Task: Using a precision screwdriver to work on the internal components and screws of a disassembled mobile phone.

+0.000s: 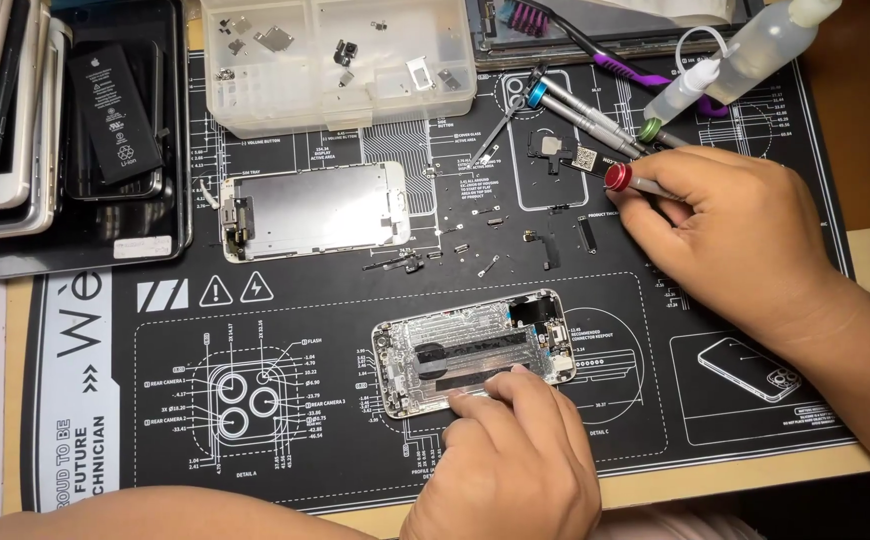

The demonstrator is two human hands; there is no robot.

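Observation:
An opened silver phone housing (475, 350) lies face-up on the black repair mat (285, 450), its battery bay bare with dark adhesive strips. My left hand (510, 460) rests on the housing's near edge, fingertips pressing it down. My right hand (745, 235) is at the right of the mat, closed around a red-capped screwdriver (620, 179) that lies pointing left. The detached screen panel (313, 210) sits back-side up at the mat's upper left.
A clear parts tray (340, 60) with small brackets stands at the top. Blue- and green-capped screwdrivers (575, 105), tweezers (500, 125) and a squeeze bottle (745, 55) lie top right. Tiny screws and parts (485, 240) dot the mat. Stacked phones and a black battery (115, 110) sit left.

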